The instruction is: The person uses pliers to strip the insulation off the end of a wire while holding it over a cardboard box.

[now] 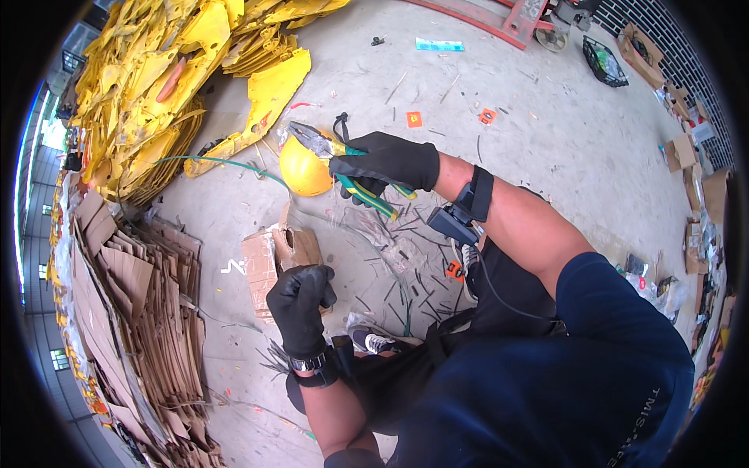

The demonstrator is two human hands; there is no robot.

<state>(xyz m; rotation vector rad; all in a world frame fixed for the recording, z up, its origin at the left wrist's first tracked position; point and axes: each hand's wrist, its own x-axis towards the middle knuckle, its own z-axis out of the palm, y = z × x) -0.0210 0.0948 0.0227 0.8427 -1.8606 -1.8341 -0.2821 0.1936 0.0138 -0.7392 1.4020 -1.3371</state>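
My right hand (389, 161), in a black glove, grips combination pliers (313, 139) with green and yellow handles. Their jaws point to the upper left, in front of a yellow dome-shaped object (304, 172), possibly a hard hat, partly hidden by the hand and tool. Lower down, my left hand (301, 307), also gloved in black, is curled into a fist with nothing visible in it. Behind that fist is a torn, taped cardboard box (257, 266) on the floor. A green strap or cable (234, 164) arcs from the yellow sheets towards the dome.
Yellow plastic sheets (134, 88) are heaped at upper left, above stacked flattened cardboard (146, 304). Short dark strips (421, 286) litter the concrete floor by my shoes (380, 341). A red pallet jack (509, 23) and a black crate (603, 61) stand at the far right.
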